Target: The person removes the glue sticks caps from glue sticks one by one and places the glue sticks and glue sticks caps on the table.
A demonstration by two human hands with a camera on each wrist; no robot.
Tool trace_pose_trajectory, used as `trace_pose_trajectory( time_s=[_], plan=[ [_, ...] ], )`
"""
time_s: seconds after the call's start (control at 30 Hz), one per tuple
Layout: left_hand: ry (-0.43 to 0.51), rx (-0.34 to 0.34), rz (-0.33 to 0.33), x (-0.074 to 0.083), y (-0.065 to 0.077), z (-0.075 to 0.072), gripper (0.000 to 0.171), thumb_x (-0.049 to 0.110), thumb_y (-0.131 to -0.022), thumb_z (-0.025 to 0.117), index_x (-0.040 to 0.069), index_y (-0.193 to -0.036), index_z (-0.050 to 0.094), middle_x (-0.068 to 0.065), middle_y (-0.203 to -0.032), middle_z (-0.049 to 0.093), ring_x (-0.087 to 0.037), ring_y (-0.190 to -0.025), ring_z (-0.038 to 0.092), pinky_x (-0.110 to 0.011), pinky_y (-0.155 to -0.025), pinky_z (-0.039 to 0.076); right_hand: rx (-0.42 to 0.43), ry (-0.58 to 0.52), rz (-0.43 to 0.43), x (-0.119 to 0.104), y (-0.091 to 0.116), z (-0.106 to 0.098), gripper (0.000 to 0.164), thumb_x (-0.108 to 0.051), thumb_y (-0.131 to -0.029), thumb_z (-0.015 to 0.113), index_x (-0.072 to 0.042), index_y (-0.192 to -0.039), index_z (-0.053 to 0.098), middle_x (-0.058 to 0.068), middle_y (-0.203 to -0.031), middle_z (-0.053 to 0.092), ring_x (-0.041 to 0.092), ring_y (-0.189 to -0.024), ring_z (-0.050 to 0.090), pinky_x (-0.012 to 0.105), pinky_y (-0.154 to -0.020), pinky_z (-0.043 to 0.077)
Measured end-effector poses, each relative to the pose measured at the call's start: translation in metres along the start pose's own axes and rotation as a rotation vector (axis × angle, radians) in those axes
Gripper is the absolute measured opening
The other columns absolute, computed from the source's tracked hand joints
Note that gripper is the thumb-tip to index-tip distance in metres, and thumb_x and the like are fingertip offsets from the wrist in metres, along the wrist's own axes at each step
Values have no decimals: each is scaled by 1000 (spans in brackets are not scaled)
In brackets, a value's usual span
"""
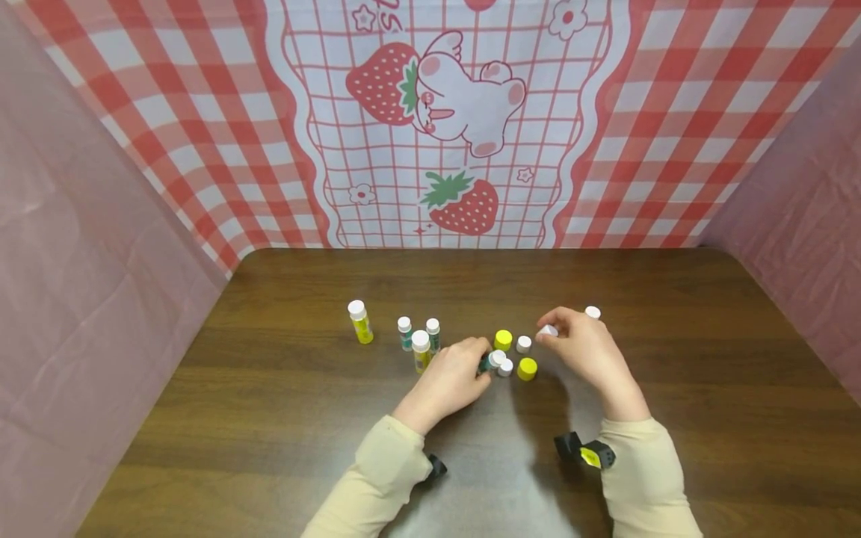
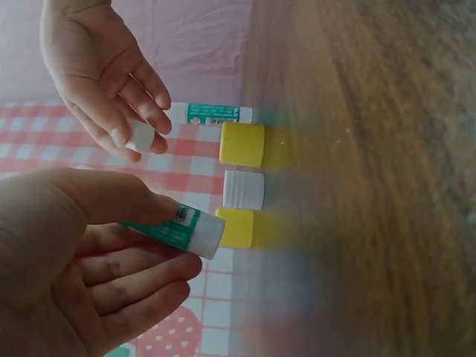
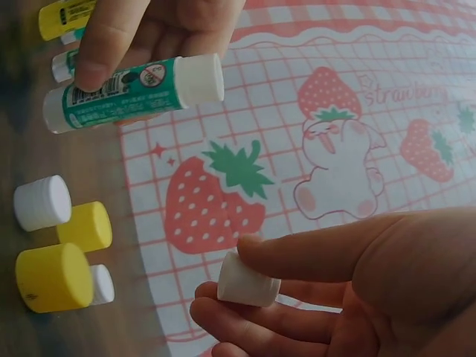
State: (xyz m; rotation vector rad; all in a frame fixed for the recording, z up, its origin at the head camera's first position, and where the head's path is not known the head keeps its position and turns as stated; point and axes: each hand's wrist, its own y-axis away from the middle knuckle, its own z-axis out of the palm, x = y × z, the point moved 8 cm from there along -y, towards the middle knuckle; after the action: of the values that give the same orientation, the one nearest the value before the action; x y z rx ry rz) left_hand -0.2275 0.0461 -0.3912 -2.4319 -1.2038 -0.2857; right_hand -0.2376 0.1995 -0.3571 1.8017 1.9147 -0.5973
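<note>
My left hand (image 1: 452,377) pinches a small glue stick (image 3: 134,93) with a green label and white ends, thumb across the label. It is held tilted, close over the loose caps in the head view. To its right, my right hand (image 1: 585,351) holds a white cap (image 3: 247,281) between thumb and fingers, raised above the table. Between the hands lie two yellow caps (image 1: 528,369) and two white caps (image 1: 523,344). In the left wrist view, a green-labelled glue stick (image 2: 216,114) stands beyond the caps; my right hand partly hides it in the head view.
Left of my left hand stand two small green glue sticks (image 1: 405,335) and a yellow one (image 1: 421,351), partly behind that hand. Another yellow glue stick (image 1: 361,323) stands farther left. The brown wooden table (image 1: 269,418) meets a checked strawberry cloth (image 1: 269,202) at the back.
</note>
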Motion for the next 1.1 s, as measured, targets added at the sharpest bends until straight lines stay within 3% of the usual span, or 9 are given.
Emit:
trace_pose_trajectory(
  time_s=[0.2, 0.47, 0.77, 1.1],
  plan=[
    [-18, -3, -57, -6, 0, 5, 10, 10, -73, 63, 12, -79, 55, 3, -71, 55, -11, -61, 50, -25, -53, 41, -32, 34, 1, 8, -6, 9, 24, -14, -83, 62, 1, -101, 61, 15, -88, 64, 23, -75, 55, 35, -64, 44],
    [31, 41, -105, -11, 0, 7, 11, 8, -75, 63, 11, -72, 53, 0, -68, 56, -12, -59, 51, -25, -52, 41, -153, 38, 34, 15, -8, 25, 22, -12, -84, 59, 1, -101, 60, 13, -85, 60, 24, -76, 52, 36, -66, 44],
    [41, 60, -159, -14, 0, 11, 9, 11, -78, 66, 9, -79, 58, -2, -74, 60, -15, -65, 59, -27, -56, 46, -145, 36, 74, 22, -9, 25, 20, -15, -81, 63, 0, -94, 61, 10, -78, 60, 19, -68, 53, 32, -61, 43],
    [29, 66, -156, -15, 1, 13, 8, 11, -78, 67, 8, -83, 61, -2, -76, 62, -16, -69, 62, -27, -57, 47, -90, 94, 41, 24, -12, 24, 17, -12, -76, 64, 0, -88, 62, 15, -83, 63, 25, -73, 54, 38, -68, 43]
  ],
)
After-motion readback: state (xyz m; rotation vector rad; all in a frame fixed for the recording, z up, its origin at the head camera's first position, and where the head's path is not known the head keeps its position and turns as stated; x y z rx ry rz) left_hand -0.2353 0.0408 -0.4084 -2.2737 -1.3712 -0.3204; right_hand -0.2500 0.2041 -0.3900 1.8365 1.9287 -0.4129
